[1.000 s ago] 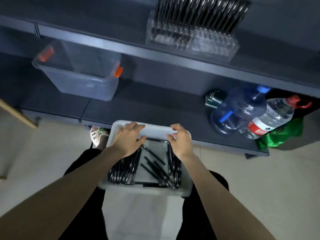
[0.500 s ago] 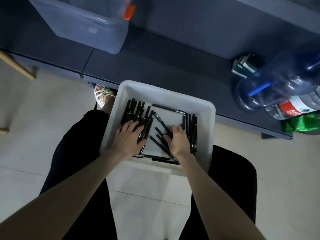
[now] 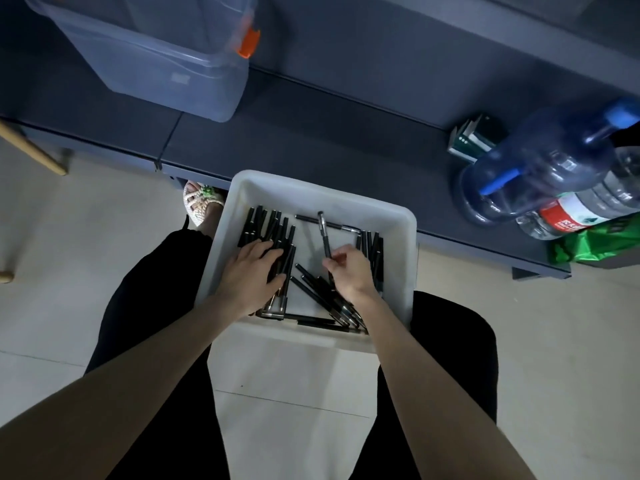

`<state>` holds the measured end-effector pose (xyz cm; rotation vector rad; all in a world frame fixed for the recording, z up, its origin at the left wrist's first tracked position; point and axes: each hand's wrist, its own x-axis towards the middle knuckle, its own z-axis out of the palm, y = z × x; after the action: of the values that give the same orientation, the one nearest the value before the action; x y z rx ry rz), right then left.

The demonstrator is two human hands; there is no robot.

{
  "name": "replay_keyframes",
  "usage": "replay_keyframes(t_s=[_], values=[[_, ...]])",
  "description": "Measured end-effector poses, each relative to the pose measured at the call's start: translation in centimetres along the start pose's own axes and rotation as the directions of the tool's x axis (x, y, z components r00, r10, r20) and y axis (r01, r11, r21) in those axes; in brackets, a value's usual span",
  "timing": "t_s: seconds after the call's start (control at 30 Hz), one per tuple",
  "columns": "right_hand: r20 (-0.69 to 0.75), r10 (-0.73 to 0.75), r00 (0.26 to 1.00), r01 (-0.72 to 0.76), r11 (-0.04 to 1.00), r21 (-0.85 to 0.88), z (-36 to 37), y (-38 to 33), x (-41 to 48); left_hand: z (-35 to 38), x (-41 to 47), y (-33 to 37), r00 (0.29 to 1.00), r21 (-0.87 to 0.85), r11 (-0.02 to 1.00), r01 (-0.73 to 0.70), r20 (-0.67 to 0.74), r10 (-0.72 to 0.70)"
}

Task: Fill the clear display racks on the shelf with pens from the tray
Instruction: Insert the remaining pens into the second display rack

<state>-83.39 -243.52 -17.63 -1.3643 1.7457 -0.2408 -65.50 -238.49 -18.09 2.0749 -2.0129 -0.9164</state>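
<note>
A white tray (image 3: 398, 216) rests on my lap and holds several black pens in loose bunches. My left hand (image 3: 254, 273) lies on the bunch of pens (image 3: 265, 226) at the tray's left side, fingers spread over them. My right hand (image 3: 349, 271) pinches one black pen (image 3: 323, 233), which points away from me with its far end lifted over the tray floor. More pens (image 3: 372, 247) lie along the right wall and under my right wrist. The clear display racks are out of view.
A dark low shelf (image 3: 329, 140) runs across ahead of the tray. On it stand a clear storage box with orange clips (image 3: 156, 53) at left, and a blue water jug (image 3: 540, 174), a water bottle (image 3: 581, 216) and a green bag (image 3: 595, 244) at right. Pale tile floor lies below.
My view dropped from the upper shelf with the racks down onto the tray. My hands went from the tray's far rim into the pens, and my right hand has lifted one pen.
</note>
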Motion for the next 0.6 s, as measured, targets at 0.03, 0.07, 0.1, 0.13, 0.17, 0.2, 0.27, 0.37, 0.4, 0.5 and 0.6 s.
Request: replay_keyframes(t_s=[0.03, 0.07, 0.1, 0.13, 0.17, 0.2, 0.27, 0.37, 0.4, 0.5, 0.6], values=[[-0.02, -0.004, 1.0, 0.007, 0.99, 0.144, -1.0, -0.8, -0.4, -0.6, -0.1, 0.5, 1.0, -0.052, 0.998, -0.025, -0.016, 0.024], [-0.032, -0.014, 0.999, 0.022, 0.964, 0.266, -2.2, -1.7, -0.9, -1.3, -0.2, 1.1, 0.998, -0.11, 0.993, -0.051, -0.029, 0.048], [-0.041, -0.035, 0.999, 0.047, 0.934, 0.354, -3.4, -2.5, -1.4, -2.1, -0.2, 1.9, 0.997, -0.166, 0.983, -0.077, -0.039, 0.071], [-0.052, -0.063, 0.997, 0.078, 0.907, 0.413, -4.6, -3.5, -1.9, -3.0, -0.2, 2.8, 0.994, -0.217, 0.971, -0.102, -0.047, 0.094], [-0.064, -0.092, 0.994, 0.111, 0.883, 0.455, -5.8, -4.4, -2.5, -3.9, -0.1, 3.8, 0.993, -0.273, 0.955, -0.118, -0.041, 0.111], [-0.079, -0.122, 0.989, 0.145, 0.861, 0.487, -7.0, -5.4, -3.1, -5.0, 0.0, 4.8, 0.992, -0.339, 0.932, -0.127, -0.029, 0.124], [-0.114, -0.176, 0.978, 0.209, 0.818, 0.536, -9.3, -7.5, -4.4, -7.3, 0.2, 7.0, 0.989, -0.479, 0.868, -0.13, -0.004, 0.146], [-0.177, -0.258, 0.95, 0.313, 0.776, 0.548, -12.6, -10.5, -6.3, -10.9, 0.3, 10.2, 0.973, -0.517, 0.824, -0.232, -0.112, 0.204], [-0.192, -0.292, 0.937, 0.349, 0.76, 0.549, -13.7, -11.5, -7.0, -12.2, 0.2, 11.3, 0.961, -0.504, 0.818, -0.277, -0.167, 0.223], [-0.222, -0.38, 0.898, 0.438, 0.72, 0.539, -16.8, -14.1, -8.7, -15.7, 0.0, 14.1, 0.925, -0.497, 0.785, -0.369, -0.28, 0.257], [-0.353, -0.429, 0.831, 0.556, 0.645, 0.524, -20.0, -16.7, -9.9, -18.8, 0.5, 16.1, 0.887, -0.46, 0.77, -0.441, -0.354, 0.297]])
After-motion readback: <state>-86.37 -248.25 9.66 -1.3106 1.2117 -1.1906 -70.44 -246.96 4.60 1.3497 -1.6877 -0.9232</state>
